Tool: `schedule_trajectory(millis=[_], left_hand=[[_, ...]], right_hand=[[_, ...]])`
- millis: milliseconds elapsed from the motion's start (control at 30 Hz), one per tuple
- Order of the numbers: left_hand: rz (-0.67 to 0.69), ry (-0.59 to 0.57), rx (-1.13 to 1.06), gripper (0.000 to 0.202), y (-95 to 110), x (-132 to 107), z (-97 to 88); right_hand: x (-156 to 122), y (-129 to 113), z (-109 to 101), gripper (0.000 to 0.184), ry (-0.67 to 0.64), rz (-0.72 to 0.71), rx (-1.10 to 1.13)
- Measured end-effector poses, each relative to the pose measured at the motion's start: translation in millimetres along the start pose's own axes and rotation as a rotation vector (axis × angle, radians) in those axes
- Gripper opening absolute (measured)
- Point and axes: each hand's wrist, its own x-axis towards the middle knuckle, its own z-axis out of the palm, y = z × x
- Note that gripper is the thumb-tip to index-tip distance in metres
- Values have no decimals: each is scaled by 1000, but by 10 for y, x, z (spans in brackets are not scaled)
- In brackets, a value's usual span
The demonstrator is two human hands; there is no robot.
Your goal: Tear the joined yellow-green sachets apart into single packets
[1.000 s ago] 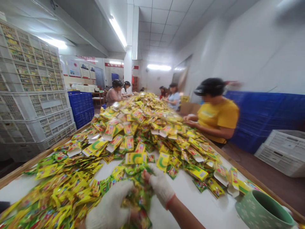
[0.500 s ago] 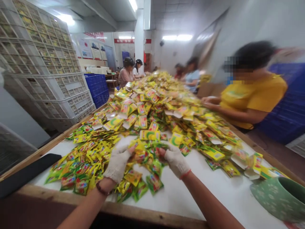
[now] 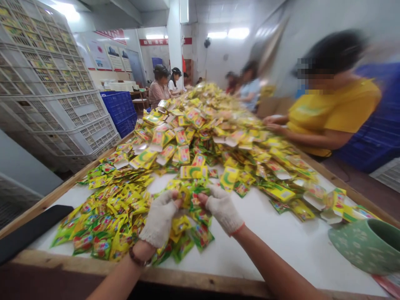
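Observation:
My left hand [image 3: 161, 214], in a white fingerless glove with a dark bracelet at the wrist, pinches a yellow sachet [image 3: 185, 196] between thumb and fingers. Close beside it, my right hand [image 3: 222, 209], gloved the same way, has its fingertips closed on a green sachet [image 3: 196, 197]. The two sachets meet or nearly meet; blur hides their edges. Below the hands lie loose green-and-yellow sachets [image 3: 201, 235] on the white tabletop [image 3: 240, 246]. A dense spread of similar sachets [image 3: 115, 212] reaches left of my left hand. A small yellow carton [image 3: 193, 171] lies just beyond the fingers.
A tall heap of sachets and cartons [image 3: 203, 121] fills the table's far part. A green patterned bowl-like container [image 3: 350, 246] stands at right, a black flat object [image 3: 34, 229] at left. White crates [image 3: 84, 108] are stacked left. A co-worker in yellow [image 3: 331, 112] works at right.
My hands have come closer together, each with a sachet at its fingertips. The view has shifted slightly. The heap looks the same.

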Motion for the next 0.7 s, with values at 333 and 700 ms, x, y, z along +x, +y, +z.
schedule_trajectory(millis=[333, 700], left_hand=[[-48, -109, -93, 44, -83, -167, 207], [124, -324, 312, 29, -113, 123, 277]], right_hand=[[-41, 67, 44, 16, 72, -204, -375], [45, 164, -33, 29, 18, -186, -120]])
